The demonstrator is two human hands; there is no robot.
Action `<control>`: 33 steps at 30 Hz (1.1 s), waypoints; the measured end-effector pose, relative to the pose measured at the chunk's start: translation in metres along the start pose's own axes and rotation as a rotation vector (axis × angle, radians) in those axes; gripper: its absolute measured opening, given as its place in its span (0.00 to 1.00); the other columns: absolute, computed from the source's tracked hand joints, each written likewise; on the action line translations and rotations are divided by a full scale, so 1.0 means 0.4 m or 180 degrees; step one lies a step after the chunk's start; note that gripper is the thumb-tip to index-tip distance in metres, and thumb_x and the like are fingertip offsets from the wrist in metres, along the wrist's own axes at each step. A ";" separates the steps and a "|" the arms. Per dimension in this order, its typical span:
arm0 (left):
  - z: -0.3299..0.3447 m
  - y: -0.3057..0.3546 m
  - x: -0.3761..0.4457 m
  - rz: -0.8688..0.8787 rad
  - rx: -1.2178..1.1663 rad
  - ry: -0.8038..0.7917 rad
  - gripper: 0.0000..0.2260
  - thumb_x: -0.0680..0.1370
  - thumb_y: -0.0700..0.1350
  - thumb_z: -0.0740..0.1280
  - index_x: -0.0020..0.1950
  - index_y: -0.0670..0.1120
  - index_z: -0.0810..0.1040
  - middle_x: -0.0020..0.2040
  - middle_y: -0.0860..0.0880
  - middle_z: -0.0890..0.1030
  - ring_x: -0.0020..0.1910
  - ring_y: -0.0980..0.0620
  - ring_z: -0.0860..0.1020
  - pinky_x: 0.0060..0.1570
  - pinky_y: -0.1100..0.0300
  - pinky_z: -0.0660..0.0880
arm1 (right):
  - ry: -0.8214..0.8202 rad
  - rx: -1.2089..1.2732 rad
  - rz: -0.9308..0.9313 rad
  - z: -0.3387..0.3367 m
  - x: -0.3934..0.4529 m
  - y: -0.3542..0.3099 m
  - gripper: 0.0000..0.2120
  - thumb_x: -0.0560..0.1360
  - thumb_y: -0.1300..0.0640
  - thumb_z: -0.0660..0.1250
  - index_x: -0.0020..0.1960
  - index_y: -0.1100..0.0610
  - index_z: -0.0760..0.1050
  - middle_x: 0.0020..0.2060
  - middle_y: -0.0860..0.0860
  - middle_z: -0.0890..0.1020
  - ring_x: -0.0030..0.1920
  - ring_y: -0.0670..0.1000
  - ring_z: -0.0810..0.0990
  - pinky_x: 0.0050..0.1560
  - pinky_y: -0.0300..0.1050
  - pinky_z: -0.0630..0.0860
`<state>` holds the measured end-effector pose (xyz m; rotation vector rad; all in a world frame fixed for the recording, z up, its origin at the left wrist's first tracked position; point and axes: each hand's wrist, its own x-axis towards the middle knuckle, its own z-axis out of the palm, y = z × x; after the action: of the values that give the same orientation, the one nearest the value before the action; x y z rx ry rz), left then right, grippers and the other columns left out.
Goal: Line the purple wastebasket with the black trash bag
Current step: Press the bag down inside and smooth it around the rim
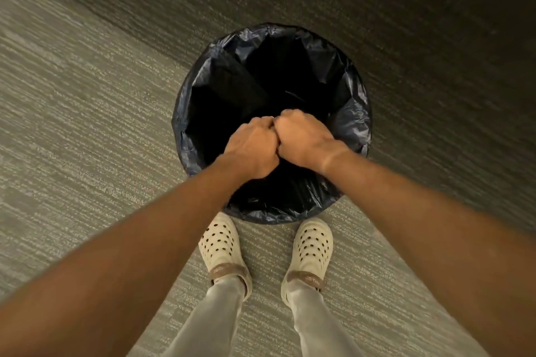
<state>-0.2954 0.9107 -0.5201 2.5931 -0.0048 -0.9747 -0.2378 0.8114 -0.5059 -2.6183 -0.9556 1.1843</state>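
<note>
Two fists (251,144) (301,136) over black trash bag (352,113)

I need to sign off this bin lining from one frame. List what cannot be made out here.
Head view only:
- The wastebasket's purple body: wrapped all round by the crinkled black plastic trash bag folded over its rim.
- The bag's bottom: lost in darkness.
- The fingers of the left hand and right hand: curled under the knuckles, so any grip is unclear.
- The near inner wall: behind both hands.
</note>
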 end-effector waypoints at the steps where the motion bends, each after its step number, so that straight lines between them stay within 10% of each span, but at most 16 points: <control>1: 0.020 -0.019 0.030 0.0008 0.0497 -0.0374 0.27 0.77 0.45 0.60 0.75 0.39 0.61 0.76 0.41 0.61 0.74 0.43 0.60 0.71 0.51 0.59 | -0.0297 -0.0372 -0.0132 0.019 0.033 0.009 0.17 0.75 0.62 0.62 0.64 0.62 0.74 0.60 0.58 0.76 0.61 0.60 0.76 0.56 0.51 0.75; 14: 0.156 -0.123 0.130 -0.0671 0.2227 -0.1581 0.46 0.73 0.73 0.52 0.78 0.44 0.39 0.78 0.38 0.40 0.77 0.37 0.39 0.72 0.41 0.41 | -0.1465 -0.2396 -0.0089 0.214 0.187 0.108 0.46 0.75 0.33 0.57 0.79 0.58 0.41 0.79 0.57 0.47 0.78 0.59 0.48 0.75 0.57 0.51; 23: 0.164 -0.150 0.095 -0.1063 0.0790 -0.1406 0.45 0.74 0.62 0.66 0.79 0.42 0.44 0.79 0.39 0.42 0.77 0.38 0.43 0.74 0.46 0.44 | -0.1635 -0.2534 0.0353 0.206 0.168 0.159 0.44 0.77 0.32 0.53 0.79 0.58 0.40 0.79 0.57 0.47 0.78 0.59 0.46 0.75 0.56 0.43; 33: 0.145 -0.039 0.044 -0.0228 0.1793 -0.1214 0.36 0.78 0.64 0.40 0.77 0.40 0.38 0.78 0.39 0.38 0.76 0.42 0.36 0.73 0.43 0.36 | -0.0871 -0.1956 -0.0425 0.185 0.093 0.079 0.46 0.74 0.30 0.48 0.78 0.60 0.39 0.79 0.58 0.43 0.78 0.58 0.41 0.75 0.57 0.39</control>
<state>-0.3208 0.9033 -0.5769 2.8505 -0.3319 -1.6836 -0.2560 0.7970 -0.5914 -2.7901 -1.7632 1.4186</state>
